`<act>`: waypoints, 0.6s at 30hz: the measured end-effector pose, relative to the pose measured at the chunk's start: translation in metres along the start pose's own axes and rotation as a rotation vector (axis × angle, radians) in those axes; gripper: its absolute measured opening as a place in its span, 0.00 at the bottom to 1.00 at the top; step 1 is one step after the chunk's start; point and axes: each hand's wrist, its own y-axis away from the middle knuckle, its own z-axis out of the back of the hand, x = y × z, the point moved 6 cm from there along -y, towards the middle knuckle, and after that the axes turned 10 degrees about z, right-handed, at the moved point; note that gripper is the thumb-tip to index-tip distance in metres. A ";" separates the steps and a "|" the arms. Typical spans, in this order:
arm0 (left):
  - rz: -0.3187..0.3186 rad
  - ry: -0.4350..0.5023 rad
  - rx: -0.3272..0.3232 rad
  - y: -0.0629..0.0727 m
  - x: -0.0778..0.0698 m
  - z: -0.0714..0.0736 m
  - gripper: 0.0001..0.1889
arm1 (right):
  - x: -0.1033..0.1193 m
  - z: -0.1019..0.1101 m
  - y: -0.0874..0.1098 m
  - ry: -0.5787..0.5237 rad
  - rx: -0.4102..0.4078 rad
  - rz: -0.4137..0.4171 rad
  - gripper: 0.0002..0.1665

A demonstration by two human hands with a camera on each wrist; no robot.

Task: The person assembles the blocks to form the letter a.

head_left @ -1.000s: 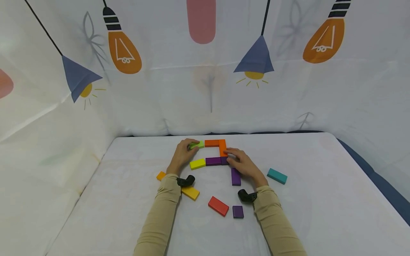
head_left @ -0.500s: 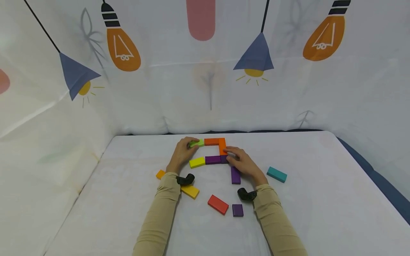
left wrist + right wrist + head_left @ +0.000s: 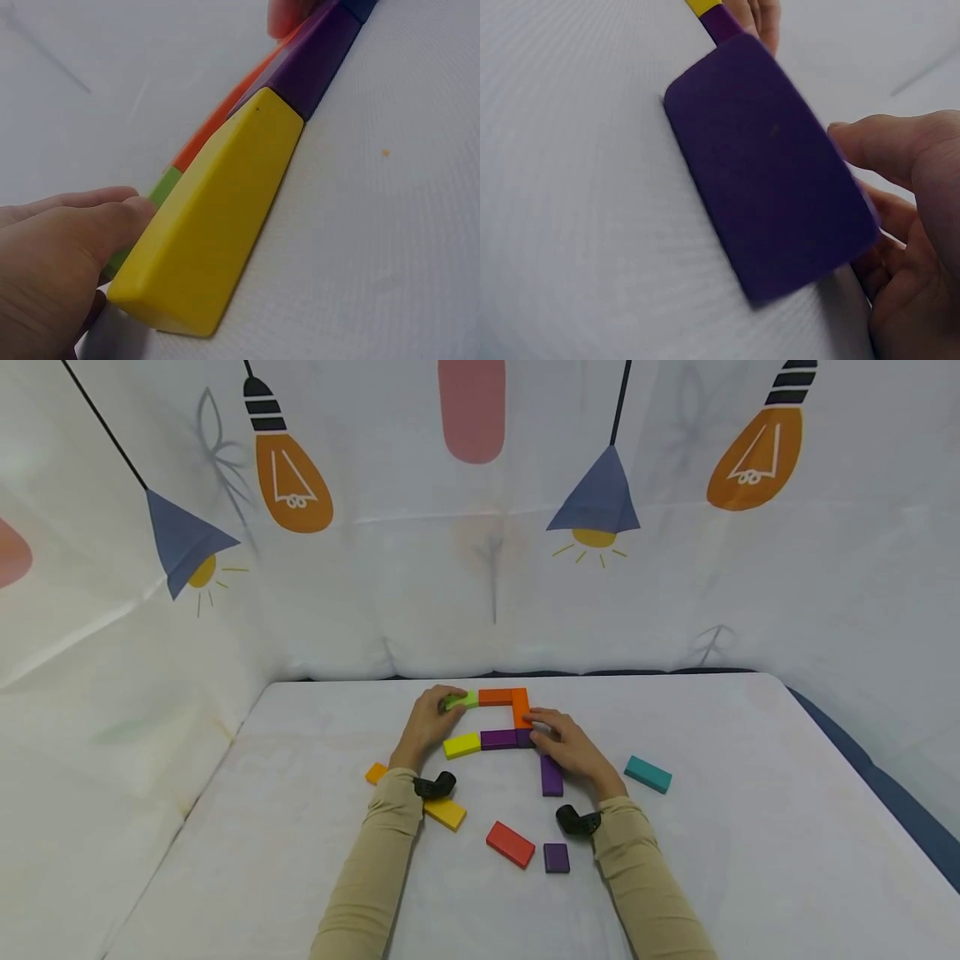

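In the head view, my left hand [image 3: 429, 727] pinches a light green block [image 3: 470, 699] at the far end of a row. Two orange blocks [image 3: 496, 697] continue from it and turn a corner toward me. A yellow block [image 3: 462, 744], a purple block [image 3: 498, 739] and a small dark purple block [image 3: 523, 738] form a nearer row. My right hand [image 3: 573, 747] has its index finger at the second orange block [image 3: 521, 706] and its thumb by the dark purple piece. Another purple block [image 3: 552, 777] lies just beneath that hand; the right wrist view hides the right fingertips partly.
Loose on the white table [image 3: 750, 827] are a red block [image 3: 511, 844], a purple square block [image 3: 557, 857], a teal block [image 3: 648, 774] and a yellow-orange block [image 3: 446, 814]. An orange piece [image 3: 376, 772] is partly behind the left sleeve. A patterned curtain [image 3: 405, 593] hangs behind.
Both hands and the blocks keep their places. Only the head view shifts slightly up and down.
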 end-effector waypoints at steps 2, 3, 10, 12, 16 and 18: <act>-0.004 -0.001 0.000 0.000 0.000 0.000 0.14 | 0.000 0.000 0.000 -0.006 -0.001 0.002 0.24; -0.005 -0.003 0.001 0.000 0.000 0.000 0.14 | 0.000 0.000 0.000 -0.007 -0.002 0.002 0.25; -0.010 -0.010 0.003 0.000 -0.001 0.000 0.14 | 0.000 0.000 -0.001 -0.008 0.000 0.004 0.24; -0.008 -0.011 0.003 0.000 -0.001 0.000 0.14 | -0.001 0.000 -0.001 -0.006 -0.001 0.006 0.24; 0.003 -0.015 0.008 -0.001 0.000 -0.001 0.14 | -0.003 -0.001 -0.002 -0.007 0.002 -0.004 0.24; 0.005 -0.018 0.012 -0.001 0.000 -0.001 0.15 | -0.002 0.000 -0.002 -0.006 0.005 -0.006 0.24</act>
